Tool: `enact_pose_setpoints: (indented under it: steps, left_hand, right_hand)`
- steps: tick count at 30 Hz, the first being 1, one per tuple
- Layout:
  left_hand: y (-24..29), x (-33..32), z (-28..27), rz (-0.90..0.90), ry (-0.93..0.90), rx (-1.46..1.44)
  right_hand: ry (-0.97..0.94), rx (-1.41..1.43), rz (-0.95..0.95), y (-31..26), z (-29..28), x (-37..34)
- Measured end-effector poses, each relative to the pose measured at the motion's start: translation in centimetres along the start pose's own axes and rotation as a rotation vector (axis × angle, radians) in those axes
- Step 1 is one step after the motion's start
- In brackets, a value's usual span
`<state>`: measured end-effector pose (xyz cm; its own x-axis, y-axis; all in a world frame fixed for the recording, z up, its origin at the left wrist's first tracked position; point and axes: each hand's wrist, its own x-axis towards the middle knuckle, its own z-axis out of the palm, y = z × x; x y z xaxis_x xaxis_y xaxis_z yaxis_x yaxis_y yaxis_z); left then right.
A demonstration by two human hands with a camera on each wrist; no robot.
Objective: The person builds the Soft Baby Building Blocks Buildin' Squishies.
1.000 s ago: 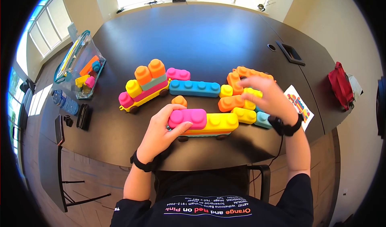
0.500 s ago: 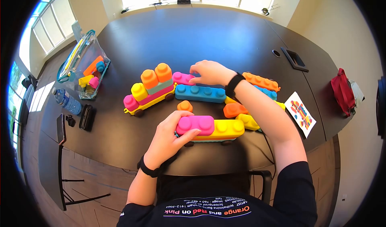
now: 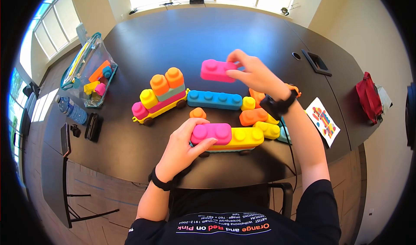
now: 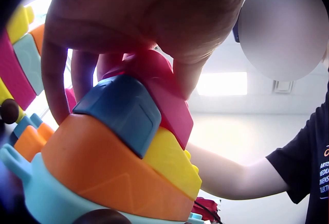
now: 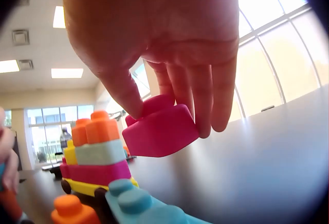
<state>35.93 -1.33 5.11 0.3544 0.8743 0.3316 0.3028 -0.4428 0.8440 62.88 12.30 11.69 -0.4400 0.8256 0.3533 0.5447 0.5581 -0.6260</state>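
My left hand [image 3: 182, 146] grips a pink block [image 3: 211, 133] on top of the near wheeled block car, beside a yellow block [image 3: 247, 136]. In the left wrist view, a blue block [image 4: 121, 112] and an orange block [image 4: 110, 165] lie under that pink one, over a light teal wheeled base [image 4: 56, 193]. Raised above the table, my right hand [image 3: 260, 73] pinches another pink block [image 3: 216, 70] by its right end. Below it lies a long blue block [image 3: 214, 99]; the right wrist view shows the pink block [image 5: 160, 130] between thumb and fingers.
A second wheeled car [image 3: 162, 104] with stacked blocks stands left of centre. Orange [image 3: 252, 117] and yellow [image 3: 267, 130] blocks lie under the right forearm. A picture sheet [image 3: 323, 121] is at right; a clear bag [image 3: 97, 78], bottle [image 3: 70, 109] and black case [image 3: 92, 127] are at left.
My right hand moved from the right-hand blocks to the pink block behind the long blue one, took hold of it and lifted it rightward. The left hand keeps its grip.
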Motion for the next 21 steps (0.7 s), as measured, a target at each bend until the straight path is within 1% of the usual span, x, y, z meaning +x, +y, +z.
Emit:
enact_pose_setpoints:
  steps: [2,3,5,7,9,11,12,13,15,16,17,19,21]
  left_hand:
    - [0.0,0.1,0.2,-0.011,-0.007,-0.01]
    - [-0.1,0.1,0.3,-0.006,0.002,-0.015]
    - [-0.2,0.2,0.5,0.0,0.006,-0.022]
    - [-0.2,0.2,0.6,-0.006,0.01,-0.021]
    - [-0.2,0.3,0.7,-0.01,0.007,-0.026]
    - [-0.1,0.4,0.8,-0.016,0.003,-0.028]
    - [-0.1,0.4,0.8,-0.016,0.003,-0.033]
    - [-0.1,0.4,0.9,-0.015,0.003,-0.038]
    - [-0.2,0.4,1.1,-0.014,0.007,-0.04]
    - [-0.2,0.4,1.1,-0.013,0.015,-0.042]
    - [-0.1,0.4,1.1,-0.012,0.012,-0.041]
    - [0.0,0.5,1.1,-0.024,-0.002,-0.06]
    - [-0.1,0.6,1.1,-0.033,-0.01,-0.062]
  right_hand:
    - [0.067,0.085,0.017,-1.8,-1.5,-3.6]
    - [0.068,0.081,0.019,-2.2,-2.0,-5.5]
    - [0.125,0.17,0.021,-2.9,-2.3,-9.5]
    - [0.161,0.216,0.084,-3.5,-1.6,-13.3]
    - [0.153,0.351,0.144,-3.5,-0.3,-16.1]
    - [0.163,0.376,0.157,-3.7,1.2,-17.5]
    - [0.149,0.316,0.165,-3.3,1.7,-18.0]
    - [0.151,0.316,0.166,-3.3,2.2,-18.3]
    - [0.206,0.407,0.189,-3.2,3.0,-18.6]
    - [0.194,0.332,0.173,-3.1,2.9,-18.5]
    - [0.196,0.332,0.174,-3.2,2.9,-18.4]
    - [0.143,0.2,0.037,-3.7,2.8,-17.7]
    - [0.121,0.194,0.026,-3.7,2.8,-17.5]
